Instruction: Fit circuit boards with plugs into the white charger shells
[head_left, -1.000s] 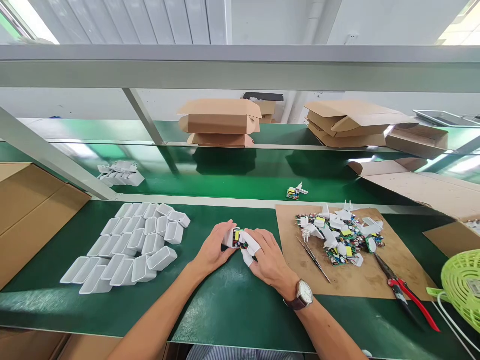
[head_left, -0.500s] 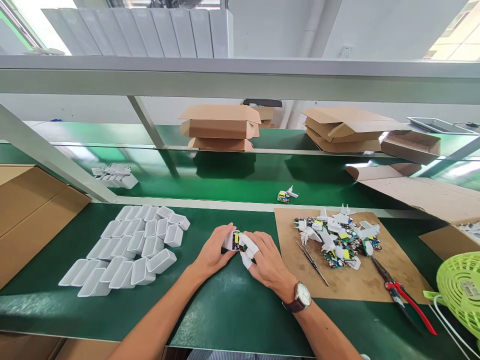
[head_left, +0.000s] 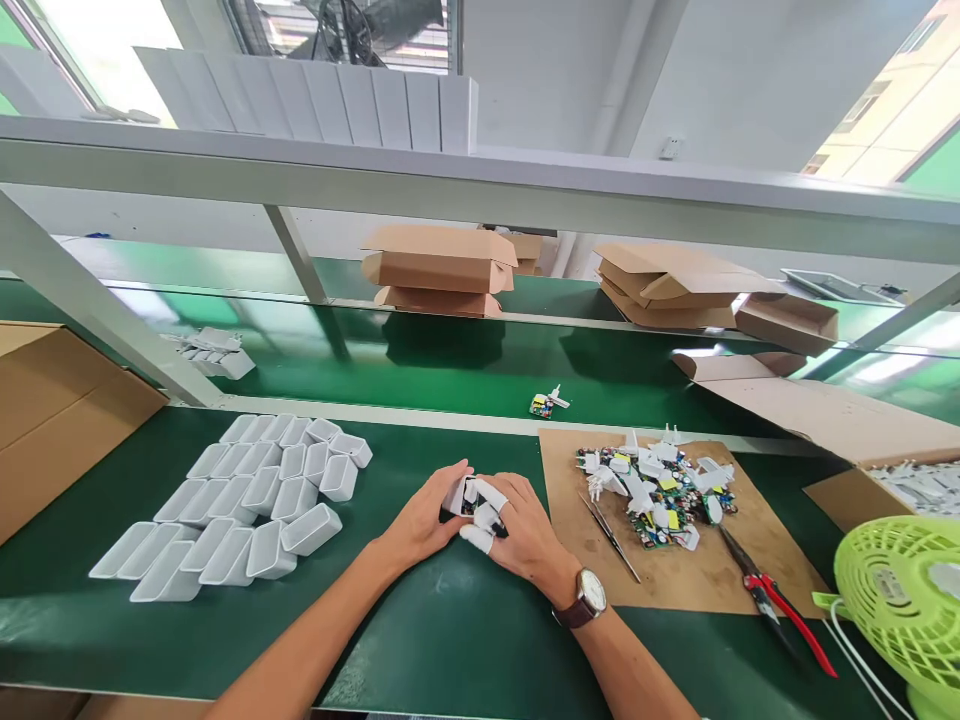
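Note:
My left hand (head_left: 426, 518) and my right hand (head_left: 519, 532) meet over the green mat, both closed on one small white charger shell (head_left: 457, 493) with a circuit board in it. White finger cots cover my right thumb and forefinger. A watch sits on my right wrist. Several empty white shells (head_left: 247, 500) lie in rows to the left. To the right a pile of circuit boards with white plug parts (head_left: 651, 485) rests on a cardboard sheet (head_left: 675, 575).
Tweezers (head_left: 611, 532) and red-handled cutters (head_left: 776, 608) lie on the cardboard. A green fan (head_left: 896, 600) stands at the right edge. A large cardboard box (head_left: 52, 410) is at the left. One loose board (head_left: 546, 402) and more shells (head_left: 210, 352) lie on the belt behind.
The view has tilted up and swung a little, so everything sits slightly lower and further left. My hands stay together on the shell, with the board less visible between the fingers.

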